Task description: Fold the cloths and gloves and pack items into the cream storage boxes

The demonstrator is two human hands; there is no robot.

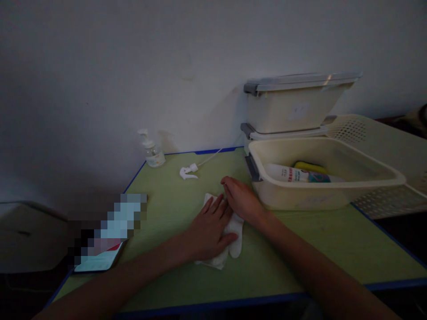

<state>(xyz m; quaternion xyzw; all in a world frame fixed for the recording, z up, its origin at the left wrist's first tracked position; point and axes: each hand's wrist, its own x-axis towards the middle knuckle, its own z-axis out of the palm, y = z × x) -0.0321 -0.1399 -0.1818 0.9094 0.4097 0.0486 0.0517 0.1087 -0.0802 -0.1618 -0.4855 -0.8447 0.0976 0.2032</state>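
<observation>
My left hand (211, 229) lies flat with fingers stretched out, palm down on a white cloth (213, 262) on the green table. Beside it, a smooth white piece with a rounded end (236, 249), perhaps a small sock, shows from under the hands. My right hand (243, 200) rests on its side at the cloth's right edge, close against the left fingertips. Its fingers are curled, and what they may hold is hidden. Beyond the hands lies a white spray trigger head (188, 171) with a thin tube.
A cream bin (307, 198) at the right holds a white bottle (287, 173) and a yellow sponge (310, 167). Behind it stands a lidded box (290, 111). A pump bottle (155, 155) stands by the wall. A lit phone (96, 262) is at the left edge of the table (267, 284).
</observation>
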